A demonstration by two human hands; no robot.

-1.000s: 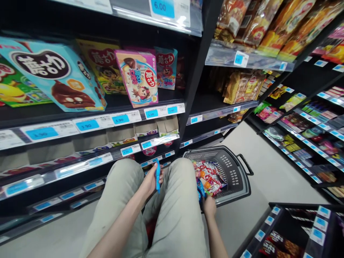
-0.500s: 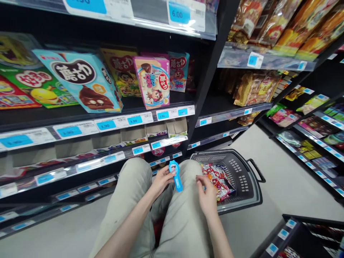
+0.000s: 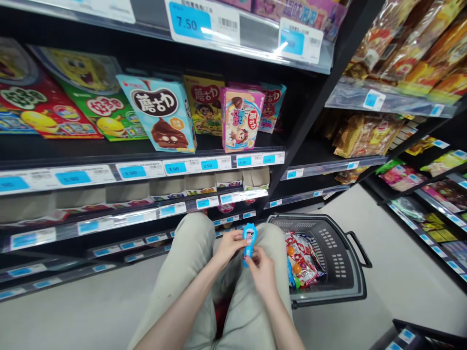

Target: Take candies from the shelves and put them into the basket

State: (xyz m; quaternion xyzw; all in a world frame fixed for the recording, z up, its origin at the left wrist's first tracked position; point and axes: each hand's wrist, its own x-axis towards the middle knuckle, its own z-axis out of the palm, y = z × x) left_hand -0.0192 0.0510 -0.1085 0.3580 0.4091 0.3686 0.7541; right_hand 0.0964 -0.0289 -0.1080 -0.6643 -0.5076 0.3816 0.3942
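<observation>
Between my knees I hold a small blue toy watch (image 3: 249, 235) upright, with a cartoon figure on its round face. My left hand (image 3: 230, 244) pinches it at the side, just below the face. Lower down, my right hand (image 3: 261, 268) has its thumb and fingers closed on the strap end. Part of the strap is hidden behind the fingers. Beside my right knee stands a dark grey shopping basket (image 3: 337, 291). Red and white candy packets (image 3: 304, 262) lie in it, along with some orange and blue pieces.
A shelf in front carries a light blue snack box (image 3: 160, 114), a pink snack box (image 3: 241, 119) and several others. Open cardboard trays (image 3: 168, 187) line the shelf below. Bagged bread (image 3: 370, 136) sits to the right, and more shelves stand across the aisle.
My right hand has moved left from beside the basket and taken hold of the toy watch's lower end. My left hand still holds the watch. The view has shifted left.
</observation>
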